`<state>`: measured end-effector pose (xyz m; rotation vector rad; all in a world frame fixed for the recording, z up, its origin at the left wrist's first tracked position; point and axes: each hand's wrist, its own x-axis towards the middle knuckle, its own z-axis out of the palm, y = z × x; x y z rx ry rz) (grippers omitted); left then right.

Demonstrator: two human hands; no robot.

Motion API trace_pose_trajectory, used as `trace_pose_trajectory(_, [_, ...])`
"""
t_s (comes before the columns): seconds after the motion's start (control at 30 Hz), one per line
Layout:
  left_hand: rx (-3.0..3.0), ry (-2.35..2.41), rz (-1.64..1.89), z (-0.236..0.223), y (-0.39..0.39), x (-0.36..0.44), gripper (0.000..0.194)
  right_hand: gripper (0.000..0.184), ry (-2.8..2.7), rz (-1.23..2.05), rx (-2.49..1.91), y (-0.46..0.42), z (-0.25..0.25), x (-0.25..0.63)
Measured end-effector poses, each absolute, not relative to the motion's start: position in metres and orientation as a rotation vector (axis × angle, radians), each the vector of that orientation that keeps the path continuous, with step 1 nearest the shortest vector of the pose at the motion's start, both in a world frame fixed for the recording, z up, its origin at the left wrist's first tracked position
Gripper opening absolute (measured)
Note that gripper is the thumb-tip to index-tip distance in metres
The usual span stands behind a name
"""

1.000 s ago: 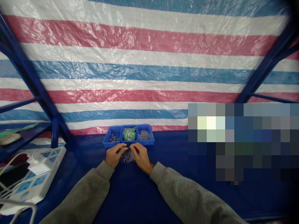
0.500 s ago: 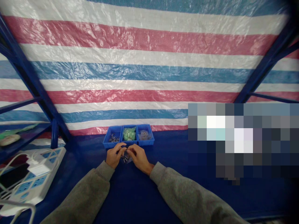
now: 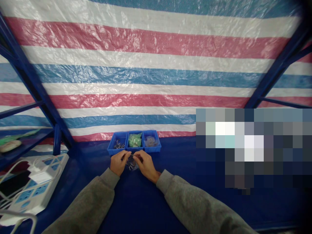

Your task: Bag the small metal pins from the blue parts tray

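Observation:
Between my hands is a small clear plastic bag with several dark and silvery metal pieces in it, perhaps screws or pins. My left hand pinches the bag's upper edge at its left end, thumb against forefinger. At the right end of that edge, my right hand has thumb and fingers closed on it. The edge shows as a thin pale line between the fingertips. Just beyond are three joined blue bins: the left bin holds loose metal pieces, the middle one green packets, the right one clear plastic bags.
A white power strip with plugged-in cables lies at the left. Blue metal frame posts rise on both sides. A striped tarp hangs behind the blue table. The right side is pixelated.
My left fingers have shifted slightly along the bag's upper edge, and the forefinger has come down. The edge between the fingertips now looks stretched straight. The bins have stayed in place.

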<state>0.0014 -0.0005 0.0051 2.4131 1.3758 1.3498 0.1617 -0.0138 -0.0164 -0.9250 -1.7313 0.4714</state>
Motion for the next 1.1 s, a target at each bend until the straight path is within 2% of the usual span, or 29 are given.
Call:
trace_pose_trajectory(0.17, [2.400, 1.399, 1.293, 0.0061, -0.0025, 0.0006, 0.037, 0.028, -1.755, 0.453, -0.897, -0.0159, -0.0132, 0.1614])
trace_pose_trajectory(0.33, [2.296, 1.292, 1.331, 0.0023, -0.0003, -0.0005, 0.020, 0.031, -1.748, 0.456, -0.896, -0.0144, -0.0142, 0.1620])
trace_pose_trajectory(0.5, [2.338, 1.237, 1.325, 0.0003, 0.0013, -0.0004, 0.019, 0.034, -1.730, 0.454, -0.909, -0.0129, -0.0163, 0.1621])
trace_pose_trajectory(0.77, [2.331, 1.319, 1.303, 0.0062, -0.0024, 0.0020, 0.028, 0.019, -1.677, 0.523, -0.909, -0.0158, -0.0133, 0.1616])
trace_pose_trajectory(0.93, [2.301, 1.302, 1.273, 0.0087, -0.0050, 0.0022, 0.034, 0.021, -1.677, 0.502, -0.918, -0.0154, -0.0140, 0.1614])
trace_pose_trajectory(1.1, [2.233, 1.200, 1.335, 0.0043, -0.0019, 0.0014, 0.021, 0.024, -1.657, 0.476, -0.935, -0.0148, -0.0137, 0.1621])
